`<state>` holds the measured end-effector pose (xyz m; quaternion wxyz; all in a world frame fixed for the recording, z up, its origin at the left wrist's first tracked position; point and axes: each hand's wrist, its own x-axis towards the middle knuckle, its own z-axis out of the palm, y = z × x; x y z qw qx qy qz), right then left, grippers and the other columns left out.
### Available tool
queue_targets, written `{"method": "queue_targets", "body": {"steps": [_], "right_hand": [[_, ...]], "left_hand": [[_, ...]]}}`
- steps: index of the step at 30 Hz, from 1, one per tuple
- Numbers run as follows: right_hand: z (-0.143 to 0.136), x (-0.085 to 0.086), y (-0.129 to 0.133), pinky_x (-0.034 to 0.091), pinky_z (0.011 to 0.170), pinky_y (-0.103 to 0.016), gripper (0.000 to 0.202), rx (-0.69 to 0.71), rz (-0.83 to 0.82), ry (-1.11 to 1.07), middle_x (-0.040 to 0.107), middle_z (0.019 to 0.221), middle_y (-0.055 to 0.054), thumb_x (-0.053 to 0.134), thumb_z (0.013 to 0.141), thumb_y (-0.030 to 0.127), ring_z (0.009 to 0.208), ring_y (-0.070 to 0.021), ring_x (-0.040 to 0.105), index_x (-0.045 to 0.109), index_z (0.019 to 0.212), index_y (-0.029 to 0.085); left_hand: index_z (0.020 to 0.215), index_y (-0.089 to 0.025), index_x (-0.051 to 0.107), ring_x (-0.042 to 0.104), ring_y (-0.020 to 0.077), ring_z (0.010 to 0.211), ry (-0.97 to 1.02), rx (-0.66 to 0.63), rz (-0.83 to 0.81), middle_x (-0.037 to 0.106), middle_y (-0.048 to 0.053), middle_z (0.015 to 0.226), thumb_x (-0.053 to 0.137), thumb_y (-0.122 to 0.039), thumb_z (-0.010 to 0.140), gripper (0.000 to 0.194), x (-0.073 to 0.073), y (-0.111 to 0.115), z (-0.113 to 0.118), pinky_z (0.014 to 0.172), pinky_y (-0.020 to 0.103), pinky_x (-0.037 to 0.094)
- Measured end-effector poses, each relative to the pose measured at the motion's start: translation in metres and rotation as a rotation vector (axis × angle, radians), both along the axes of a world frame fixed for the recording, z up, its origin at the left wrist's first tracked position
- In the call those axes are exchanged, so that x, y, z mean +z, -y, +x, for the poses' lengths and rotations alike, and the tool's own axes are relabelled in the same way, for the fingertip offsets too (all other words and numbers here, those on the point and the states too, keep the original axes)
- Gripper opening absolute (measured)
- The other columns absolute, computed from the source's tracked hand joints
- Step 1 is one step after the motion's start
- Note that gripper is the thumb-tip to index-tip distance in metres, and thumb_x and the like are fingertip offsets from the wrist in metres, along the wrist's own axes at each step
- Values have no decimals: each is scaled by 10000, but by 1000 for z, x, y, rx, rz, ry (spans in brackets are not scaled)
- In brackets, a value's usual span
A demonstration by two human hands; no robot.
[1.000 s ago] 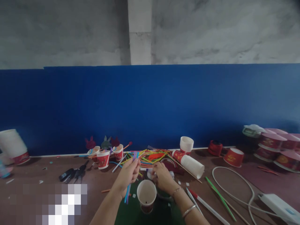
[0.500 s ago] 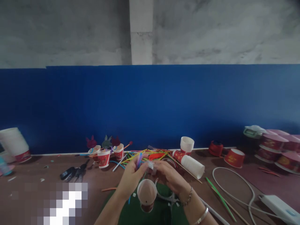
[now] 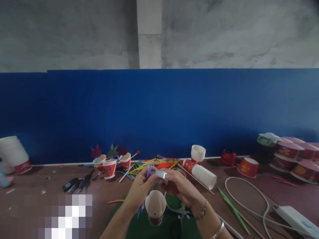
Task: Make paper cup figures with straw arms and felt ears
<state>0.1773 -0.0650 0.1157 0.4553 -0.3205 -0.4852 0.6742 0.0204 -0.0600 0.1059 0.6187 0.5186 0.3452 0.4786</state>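
My left hand [image 3: 141, 186] is closed around a purple straw [image 3: 149, 171], whose lower end shows bluish below the palm. Facing it, my right hand [image 3: 181, 187] pinches a clear, shiny piece of plastic [image 3: 161, 174], perhaps tape, which the left fingertips also touch. A paper cup [image 3: 156, 204] stands upright just below both hands, its mouth towards me and a small dark hole in its inner wall. Under the cup lies a green mat [image 3: 139, 229]. Right of the cup, partly covered by my right forearm, is a tool that looks like scissors [image 3: 183, 210].
Behind my hands lies a heap of coloured straws [image 3: 142, 167]. Small cups with animal cutouts [image 3: 109, 168] stand left of it; a stack of paper cups [image 3: 204, 176] lies to the right. A white cable [image 3: 264, 196] loops to a power strip [image 3: 294, 219]. Tubs [image 3: 289, 151] are piled far right.
The clear plastic piece has turned and shows more of its shiny side between my fingers. My hands stay over the cup, and the whole view has shifted very slightly.
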Motion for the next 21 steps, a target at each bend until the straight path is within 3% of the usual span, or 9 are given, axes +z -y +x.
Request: {"method": "queue_targets", "body": {"steps": [6,10,15,21], "right_hand": [[3,2,0,365,550,-215,150,30,49,19,566,653,14,658,679,298,577,-102,484,669,710,152],[5,5,2,355,526,-199,159,47,111,53,530,751,11,660,680,289,600,-88,483,648,606,149],[7,10,4,343,503,-200,173,75,238,90,503,846,0,644,704,282,602,-79,458,646,584,158],[7,13,5,309,464,-214,210,65,308,132,486,760,10,618,704,298,530,-73,405,608,540,168]], "left_hand": [[892,-176,578,528,123,702,-48,-63,202,592,4,814,650,-379,764,250,3,-1,-6,669,228,428],[859,-186,594,512,124,710,-134,-76,303,580,-13,788,627,-366,787,197,8,2,-8,682,227,411],[837,-185,596,486,123,687,-171,-71,333,550,-23,748,623,-370,778,196,15,9,-7,667,227,391],[854,-182,588,496,142,728,-184,-72,338,555,-12,771,626,-372,764,214,15,9,-5,690,243,393]]}}
